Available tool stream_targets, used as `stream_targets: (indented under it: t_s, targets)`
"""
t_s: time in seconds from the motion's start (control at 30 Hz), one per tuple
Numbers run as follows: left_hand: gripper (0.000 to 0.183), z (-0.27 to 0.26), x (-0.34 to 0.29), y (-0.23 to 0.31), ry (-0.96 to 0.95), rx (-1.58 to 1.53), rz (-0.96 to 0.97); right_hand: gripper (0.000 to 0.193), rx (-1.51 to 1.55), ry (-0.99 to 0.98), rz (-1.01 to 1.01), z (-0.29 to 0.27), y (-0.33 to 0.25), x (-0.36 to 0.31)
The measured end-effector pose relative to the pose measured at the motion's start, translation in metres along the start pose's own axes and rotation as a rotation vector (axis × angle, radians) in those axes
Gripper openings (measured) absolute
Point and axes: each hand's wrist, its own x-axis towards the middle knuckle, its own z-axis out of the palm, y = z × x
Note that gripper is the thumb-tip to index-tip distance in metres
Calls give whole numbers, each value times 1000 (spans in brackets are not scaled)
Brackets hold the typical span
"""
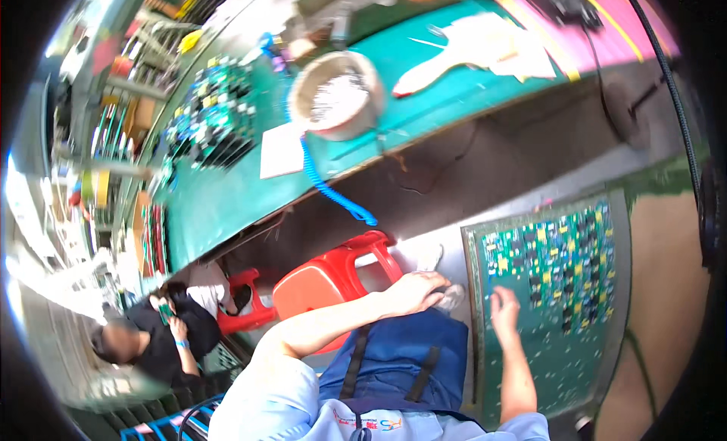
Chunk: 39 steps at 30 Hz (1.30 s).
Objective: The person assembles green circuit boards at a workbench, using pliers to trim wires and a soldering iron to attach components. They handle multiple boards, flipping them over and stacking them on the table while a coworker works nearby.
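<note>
My left hand (415, 293) is above my lap, over the top of the blue apron (428, 350). Its fingers are loosely stretched and nothing shows in them. A whitish shape (452, 297) lies just past the fingertips; I cannot make out what it is. My right hand (504, 314) hovers at the left part of a green-topped surface beside me, with fingers slightly bent and apart. Rows of small green circuit boards (564, 251) with black and yellow parts lie there, just right of that hand. Whether it touches the surface cannot be told.
A red plastic stool (318, 286) stands left of my lap. On the green workbench (219, 221) ahead are a round tub of small parts (333, 96), a brush (439, 68), a circuit board pile (216, 111) and a coiled blue cord (326, 187). A seated person (170, 327) is at left.
</note>
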Motion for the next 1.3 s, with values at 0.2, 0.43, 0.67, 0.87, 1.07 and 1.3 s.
stream_targets:
  t_s: [0.2, 0.43, 0.67, 0.87, 1.07, 1.3]
  targets:
    - [17, -143, -98, 38, 497, 39, -130, 13, 160, -426, -419, 12, -151, 33]
    - [27, -294, -197, -52, 1439, -332, -517, 18, 275, -388, -1107, 27, -367, 130]
    - [35, -365, -183, -192, 1120, -903, -820, 45, -48, -289, -1283, 123, -508, 202]
    - [35, -383, -176, -183, 900, -1071, -694, 52, -261, -298, -1240, 168, -530, 234]
    - [44, -381, -161, -168, 905, -1263, -440, 48, -135, -301, -1177, 156, -511, 241]
    - [40, -366, -146, -185, 911, -1537, -255, 45, -102, -290, -1251, 157, -508, 243]
